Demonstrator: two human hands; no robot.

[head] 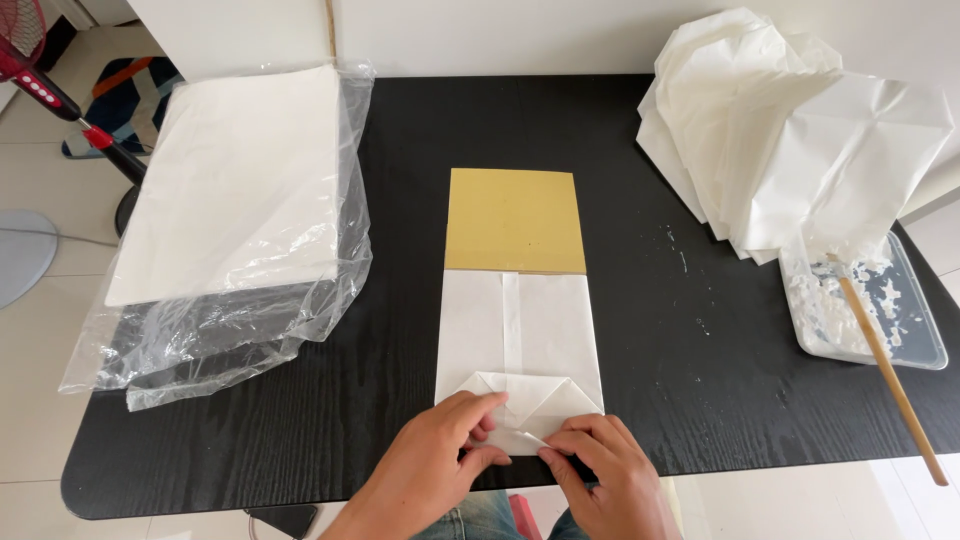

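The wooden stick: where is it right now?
In the head view, the wooden stick is at the table's right edge, its upper end resting in the shallow tray of white paste, just below the pile of crumpled white paper.

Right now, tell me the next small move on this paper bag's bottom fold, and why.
Probably press the lower flap flat toward the centre. Both the left hand and right hand pinch it at the bag's near end, and it looks lifted, not creased.
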